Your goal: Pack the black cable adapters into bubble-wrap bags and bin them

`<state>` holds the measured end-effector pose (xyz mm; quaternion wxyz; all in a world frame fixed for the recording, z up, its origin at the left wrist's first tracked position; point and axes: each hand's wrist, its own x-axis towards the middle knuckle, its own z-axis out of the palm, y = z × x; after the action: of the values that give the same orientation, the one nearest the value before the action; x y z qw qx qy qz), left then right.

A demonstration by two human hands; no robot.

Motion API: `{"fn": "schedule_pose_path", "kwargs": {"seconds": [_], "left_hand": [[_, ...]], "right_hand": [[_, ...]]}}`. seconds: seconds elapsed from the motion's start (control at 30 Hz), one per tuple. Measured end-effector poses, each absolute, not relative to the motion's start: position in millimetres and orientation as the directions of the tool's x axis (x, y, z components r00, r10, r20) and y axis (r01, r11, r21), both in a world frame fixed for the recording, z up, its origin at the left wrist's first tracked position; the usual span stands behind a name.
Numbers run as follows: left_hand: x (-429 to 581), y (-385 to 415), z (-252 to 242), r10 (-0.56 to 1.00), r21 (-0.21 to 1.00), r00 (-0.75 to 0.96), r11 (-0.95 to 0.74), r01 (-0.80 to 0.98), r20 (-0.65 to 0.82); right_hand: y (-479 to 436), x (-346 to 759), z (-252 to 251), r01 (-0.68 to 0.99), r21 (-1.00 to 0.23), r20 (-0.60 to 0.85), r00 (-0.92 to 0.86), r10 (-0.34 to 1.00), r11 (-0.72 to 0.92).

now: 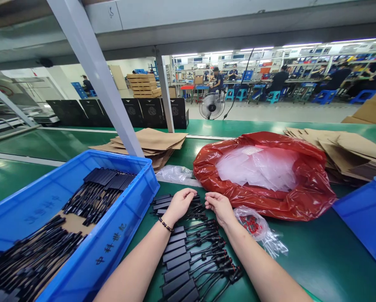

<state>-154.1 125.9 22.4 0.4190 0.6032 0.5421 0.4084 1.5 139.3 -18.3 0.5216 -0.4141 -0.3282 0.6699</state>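
Note:
Near the far end of a row of black adapters with short cables, my two hands face each other with a small gap between them. My left hand, a beaded bracelet at its wrist, has thumb and fingers pinched together above the cables. Opposite it, my right hand is closed in a pinch beside the connector ends. What either pinch holds, if anything, is too small to make out. Several connectors in the nearer rows carry red rings. A clear plastic bag of small red rings lies right of my right hand.
At left stands a blue bin with more black cabled adapters on cardboard. Behind my hands sits a red plastic bag full of translucent pouches. Brown cardboard sheets lie farther back. Another blue bin is at right; a metal post rises at left.

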Motion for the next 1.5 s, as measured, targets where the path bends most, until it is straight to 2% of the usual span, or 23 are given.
{"fn": "schedule_pose_path", "kwargs": {"seconds": [0.13,0.27,0.5,0.73,0.87,1.03,1.27,1.5], "left_hand": [[-171,128,36,0.986,0.877,-0.009,-0.144,0.459,0.167],[-190,131,44,0.980,0.757,0.039,-0.176,0.629,0.195],[-197,133,29,0.965,0.551,0.255,-0.243,0.798,0.056],[-193,134,17,0.959,0.465,0.282,-0.234,0.854,-0.034],[-193,134,15,0.959,0.509,0.280,-0.222,0.832,-0.039],[-197,137,13,0.968,0.653,0.249,-0.164,0.739,-0.039],[-197,140,8,0.950,0.901,0.296,-0.039,0.432,-0.101],[-190,143,19,0.928,0.958,0.352,0.015,0.287,-0.120]], "right_hand": [[140,2,-19,-0.442,-0.869,-0.202,-0.097,0.975,-0.224],[139,1,-20,-0.421,-0.876,-0.202,-0.125,0.972,-0.236],[138,0,-20,-0.394,-0.885,-0.210,-0.136,0.968,-0.248],[138,0,-21,-0.383,-0.890,-0.207,-0.149,0.967,-0.249],[138,0,-22,-0.388,-0.887,-0.207,-0.150,0.967,-0.250],[139,0,-21,-0.415,-0.874,-0.215,-0.139,0.967,-0.254],[137,0,-10,-0.453,-0.854,-0.220,-0.130,0.967,-0.255],[151,-17,7,-0.465,-0.851,-0.198,-0.151,0.969,-0.246]]}}
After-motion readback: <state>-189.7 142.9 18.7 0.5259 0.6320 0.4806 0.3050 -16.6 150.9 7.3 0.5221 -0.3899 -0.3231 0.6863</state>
